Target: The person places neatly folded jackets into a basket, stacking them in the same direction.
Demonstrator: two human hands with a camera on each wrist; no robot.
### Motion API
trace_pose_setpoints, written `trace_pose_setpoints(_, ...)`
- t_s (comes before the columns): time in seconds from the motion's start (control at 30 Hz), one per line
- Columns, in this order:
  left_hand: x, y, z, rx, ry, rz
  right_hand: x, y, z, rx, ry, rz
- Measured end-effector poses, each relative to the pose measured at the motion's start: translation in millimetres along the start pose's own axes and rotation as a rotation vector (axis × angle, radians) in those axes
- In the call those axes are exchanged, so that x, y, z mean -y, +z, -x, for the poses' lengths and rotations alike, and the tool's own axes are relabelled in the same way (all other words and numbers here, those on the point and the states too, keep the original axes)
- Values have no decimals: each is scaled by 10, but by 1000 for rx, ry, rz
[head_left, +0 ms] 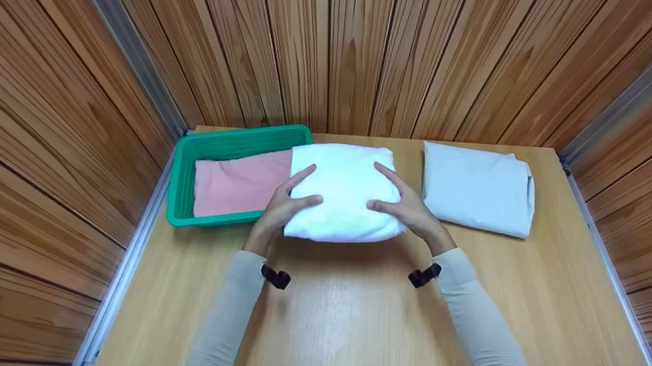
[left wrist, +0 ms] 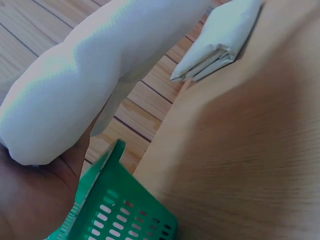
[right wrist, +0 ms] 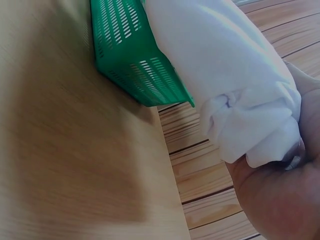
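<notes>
A folded white cloth (head_left: 344,193) is held up off the table between both hands, beside the green basket. My left hand (head_left: 286,206) grips its left side, thumb and a finger on top; the other fingers are hidden beneath. On the opposite side my right hand (head_left: 414,210) grips it the same way. In the left wrist view the cloth (left wrist: 75,85) is a thick, rounded bundle above the palm. The right wrist view shows the tucked folds at the end of the cloth (right wrist: 245,120). A folded pink cloth (head_left: 239,182) lies inside the green basket (head_left: 215,218), its right end covered by the white cloth.
A folded pale grey-white cloth (head_left: 477,189) lies at the back right of the wooden table (head_left: 344,324). Wood-panelled walls (head_left: 354,51) stand behind and at both sides, with metal rails along the table's sides.
</notes>
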State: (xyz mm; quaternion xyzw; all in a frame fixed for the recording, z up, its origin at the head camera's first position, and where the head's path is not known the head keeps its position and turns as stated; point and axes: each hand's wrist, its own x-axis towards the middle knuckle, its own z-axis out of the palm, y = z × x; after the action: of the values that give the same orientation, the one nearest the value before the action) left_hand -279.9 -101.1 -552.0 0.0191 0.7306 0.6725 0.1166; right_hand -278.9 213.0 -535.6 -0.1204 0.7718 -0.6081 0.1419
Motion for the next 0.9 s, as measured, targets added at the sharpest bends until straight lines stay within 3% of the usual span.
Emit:
trace_pose_setpoints(0.47,28,-247,35,-7,27,11,84,182,-159,29,-5,33)
trace_pose_setpoints(0.9,19,-482,100,-42,9,23,186,356,-324,56,-11,34)
